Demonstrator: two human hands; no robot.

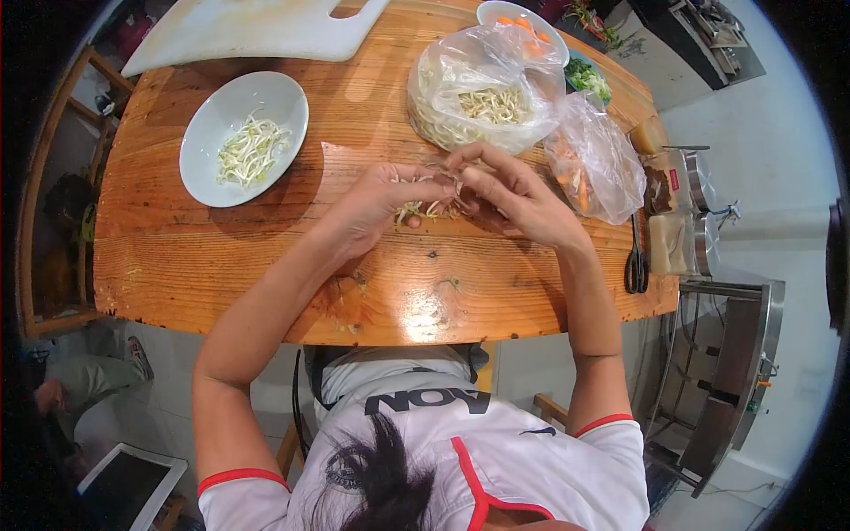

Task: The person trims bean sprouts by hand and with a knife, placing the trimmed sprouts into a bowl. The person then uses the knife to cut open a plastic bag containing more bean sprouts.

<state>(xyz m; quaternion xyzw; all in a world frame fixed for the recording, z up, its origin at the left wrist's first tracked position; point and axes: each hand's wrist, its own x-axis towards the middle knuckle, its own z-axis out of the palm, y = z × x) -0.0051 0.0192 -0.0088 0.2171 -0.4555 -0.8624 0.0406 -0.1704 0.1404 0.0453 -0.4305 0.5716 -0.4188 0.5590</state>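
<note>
Bean sprouts (432,209) lie between my two hands over the wooden table. My left hand (390,196) is closed around some of them, fingers pointing right. Close beside it, my right hand (503,193) has its thumb and fingers pinched at the sprouts; the exact strand is too small to make out. A white bowl (197,146) on the left holds a small heap of sprouts (251,152). Just beyond my hands stands an open plastic bag (434,88) full of bean sprouts.
A white cutting board (239,31) lies at the back left. Behind the bag are a bowl of carrot pieces (524,28) and chopped greens (586,80). At right are another plastic bag (611,168), black scissors (636,265) and jars (671,243). A person's leg (111,376) shows at far left.
</note>
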